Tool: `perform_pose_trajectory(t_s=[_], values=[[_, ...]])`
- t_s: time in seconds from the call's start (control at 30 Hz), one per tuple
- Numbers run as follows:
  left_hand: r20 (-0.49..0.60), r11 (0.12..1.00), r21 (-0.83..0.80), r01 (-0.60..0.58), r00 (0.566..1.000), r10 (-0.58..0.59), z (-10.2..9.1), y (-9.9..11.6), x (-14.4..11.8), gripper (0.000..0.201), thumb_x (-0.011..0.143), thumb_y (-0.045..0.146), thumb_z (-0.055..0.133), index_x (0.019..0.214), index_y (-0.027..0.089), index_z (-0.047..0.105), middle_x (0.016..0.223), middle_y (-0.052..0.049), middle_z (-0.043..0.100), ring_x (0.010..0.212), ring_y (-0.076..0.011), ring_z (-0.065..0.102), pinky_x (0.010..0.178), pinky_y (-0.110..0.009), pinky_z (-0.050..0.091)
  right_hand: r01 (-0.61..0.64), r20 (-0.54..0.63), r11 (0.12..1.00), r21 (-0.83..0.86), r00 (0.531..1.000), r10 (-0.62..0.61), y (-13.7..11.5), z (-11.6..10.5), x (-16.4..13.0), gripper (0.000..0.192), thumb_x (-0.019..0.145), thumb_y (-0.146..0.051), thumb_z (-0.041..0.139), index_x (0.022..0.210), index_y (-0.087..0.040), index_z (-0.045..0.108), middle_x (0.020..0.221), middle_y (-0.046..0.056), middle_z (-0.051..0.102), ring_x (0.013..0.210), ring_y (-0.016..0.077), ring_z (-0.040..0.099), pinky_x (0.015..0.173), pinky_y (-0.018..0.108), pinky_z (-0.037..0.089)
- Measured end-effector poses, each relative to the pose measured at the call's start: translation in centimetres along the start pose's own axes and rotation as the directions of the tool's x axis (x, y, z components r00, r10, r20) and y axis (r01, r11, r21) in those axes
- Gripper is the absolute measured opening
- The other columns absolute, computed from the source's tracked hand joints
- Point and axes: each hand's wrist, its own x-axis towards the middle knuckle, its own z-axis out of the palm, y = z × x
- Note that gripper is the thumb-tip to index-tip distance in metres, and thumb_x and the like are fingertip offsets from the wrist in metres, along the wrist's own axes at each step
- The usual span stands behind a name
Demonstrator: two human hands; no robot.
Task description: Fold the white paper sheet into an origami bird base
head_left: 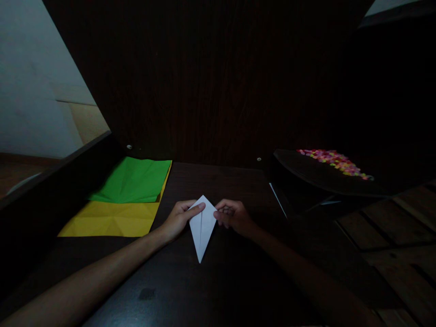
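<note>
White kite-shaped folded paper [205,231], sharp tip toward the wearer, mid dark brown wooden tabletop [177,290]; contact with the top: can't tell.
Left hand [179,217] clamps the upper left, thumb across the face; right hand [235,217] pinches the right corner narrowly. For a crisp crease: keep the centre seam aligned, pin with left thumb, match edges before pressing. Left side: creased green rectangular paper sheet [136,181] over creased yellow paper sheet [112,220].
</note>
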Motion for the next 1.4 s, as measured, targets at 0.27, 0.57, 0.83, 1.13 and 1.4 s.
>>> perform_pose_trajectory(t_s=[0.27, 0.57, 0.83, 1.13, 1.4], values=[[-0.01, 0.997, -0.075, 0.028, 1.0, -0.029, -0.14, -0.02, 0.01, 0.039, 0.07, 0.05, 0.077, 0.077, 0.012, 0.071, 0.07, -0.003, 0.064, 0.062, -0.0136, 0.053, 0.056, -0.022, 0.036, 0.053, -0.025, 0.993, -0.104, 0.998, -0.056, 0.36, -0.42, -0.01, 0.035, 0.076, -0.046, 0.07, 0.061, -0.018, 0.056, 0.052, -0.005, 0.051, 0.043, 0.0072, 0.041, 0.044, 0.022, 0.031], [-0.011, 0.998, -0.053, 0.033, 0.999, -0.033, -0.02, 0.07, -0.06, 0.04, 0.071, 0.052, 0.076, 0.077, 0.012, 0.071, 0.069, -0.002, 0.064, 0.062, -0.0132, 0.054, 0.056, -0.022, 0.038, 0.132, 0.067, 0.989, -0.073, 0.99, -0.127, -0.07, -0.47, -0.12, 0.033, 0.075, -0.039, 0.073, 0.062, -0.018, 0.051, 0.065, -0.003, 0.051, 0.053, 0.0078, 0.044, 0.046, 0.02, 0.034], [-0.027, 0.994, -0.105, 0.041, 0.999, -0.044, -0.2, -0.29, 0.14, 0.04, 0.07, 0.049, 0.078, 0.08, 0.011, 0.072, 0.072, -0.004, 0.067, 0.065, -0.0152, 0.057, 0.059, -0.024, 0.04, -0.058, 0.013, 0.998, 0.009, 0.998, 0.058, 0.07, -0.17, -0.18, 0.033, 0.068, -0.036, 0.078, 0.067, -0.019, 0.05, 0.052, -0.007, 0.053, 0.038, 0.0068, 0.048, 0.034, 0.017, 0.038], [-0.055, 0.996, -0.085, 0.016, 0.998, -0.02, -0.12, -0.19, 0.26, 0.037, 0.07, 0.048, 0.078, 0.08, 0.012, 0.073, 0.074, -0.004, 0.068, 0.067, -0.0165, 0.058, 0.061, -0.025, 0.041, -0.055, 0.01, 0.987, 0.149, 0.998, 0.054, 0.52, -0.15, 0.07, 0.034, 0.069, -0.033, 0.078, 0.08, -0.02, 0.049, 0.066, -0.005, 0.06, 0.047, 0.0093, 0.057, 0.035, 0.017, 0.045], [-0.078, 0.999, -0.028, 0.019, 0.997, -0.021, -0.24, -0.31, 0.33, 0.039, 0.07, 0.05, 0.076, 0.079, 0.012, 0.071, 0.074, -0.004, 0.067, 0.067, -0.0166, 0.056, 0.061, -0.025, 0.041, 0.02, 0.055, 0.998, 0.057, 0.998, -0.023, 0.42, -0.39, -0.28, 0.038, 0.074, -0.03, 0.075, 0.107, -0.021, 0.059, 0.072, -0.004, 0.057, 0.054, 0.0088, 0.055, 0.038, 0.016, 0.047]])
